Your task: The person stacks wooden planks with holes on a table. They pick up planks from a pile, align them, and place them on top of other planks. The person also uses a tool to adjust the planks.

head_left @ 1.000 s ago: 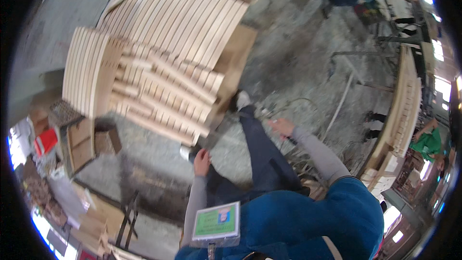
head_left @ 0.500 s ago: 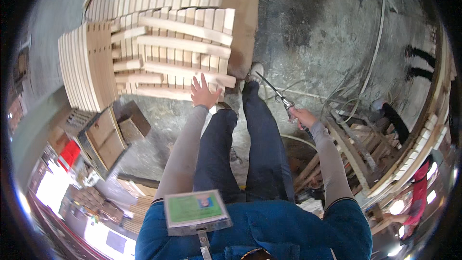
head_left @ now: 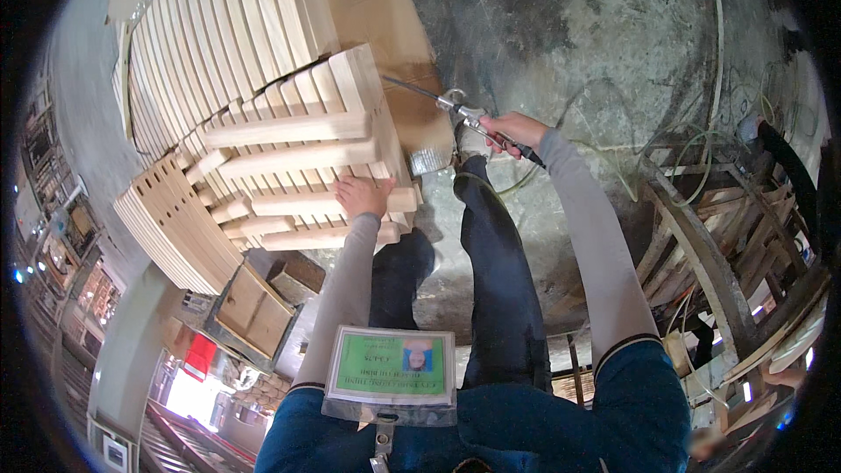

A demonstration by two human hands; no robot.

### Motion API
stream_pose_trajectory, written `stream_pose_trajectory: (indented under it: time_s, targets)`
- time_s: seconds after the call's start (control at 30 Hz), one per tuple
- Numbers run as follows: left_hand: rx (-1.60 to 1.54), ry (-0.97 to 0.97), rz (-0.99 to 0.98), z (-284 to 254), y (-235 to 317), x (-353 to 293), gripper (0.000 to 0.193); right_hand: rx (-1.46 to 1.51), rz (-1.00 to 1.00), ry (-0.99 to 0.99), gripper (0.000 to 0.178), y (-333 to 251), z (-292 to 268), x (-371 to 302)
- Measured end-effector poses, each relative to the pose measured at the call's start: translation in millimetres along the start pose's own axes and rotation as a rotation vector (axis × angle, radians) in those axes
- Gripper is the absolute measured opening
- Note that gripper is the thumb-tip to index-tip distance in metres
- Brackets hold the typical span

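My left hand (head_left: 362, 196) lies with its fingers stretched over a loose pale wooden bar (head_left: 302, 203), one of several laid across a stack of slatted wooden panels (head_left: 302, 92). My right hand (head_left: 517, 131) is closed around a silver air blow gun (head_left: 469, 114) with a long thin black nozzle. That nozzle points left, its tip just off the right edge of the stack. Beside the bars, on the left, a bundle of wooden boards with drilled holes (head_left: 180, 223) leans at an angle.
Brown cardboard (head_left: 385, 13) lies on the concrete floor beside the panels. A wooden box (head_left: 254, 311) stands at the lower left. At the right are a timber frame (head_left: 701, 245) with wood pieces and a pale hose (head_left: 626, 180). Another person's dark sleeve (head_left: 788, 158) shows at the far right.
My right hand has brought the blow gun up and left, closer to the panels. My left hand has come down onto a bar. The whole view has shifted and turned.
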State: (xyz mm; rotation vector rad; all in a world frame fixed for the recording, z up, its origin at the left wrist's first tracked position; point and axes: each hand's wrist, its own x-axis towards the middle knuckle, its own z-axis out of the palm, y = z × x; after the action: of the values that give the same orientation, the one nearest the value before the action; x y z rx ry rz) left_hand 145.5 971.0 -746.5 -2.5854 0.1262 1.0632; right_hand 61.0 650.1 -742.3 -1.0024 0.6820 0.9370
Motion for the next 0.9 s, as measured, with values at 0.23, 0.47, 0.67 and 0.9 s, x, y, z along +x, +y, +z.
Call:
stream_pose_trajectory:
  time_s: [0.23,0.47,0.67,0.9]
  targets:
    - [0.062,-0.007,0.008,9,-3,2,0.113,-0.174,0.138,-0.043,0.050,0,-14,9]
    - [0.024,0.074,0.026,6,-4,-1,0.110,-0.088,0.262,0.015,0.050,43,11,-57]
    - [-0.176,-0.092,0.136,-8,-42,1,0.082,-0.058,0.279,0.025,0.048,51,85,-134]
    - [-0.430,0.205,-0.115,-12,-239,16,0.073,-0.701,0.221,0.019,0.052,-15,222,-72]
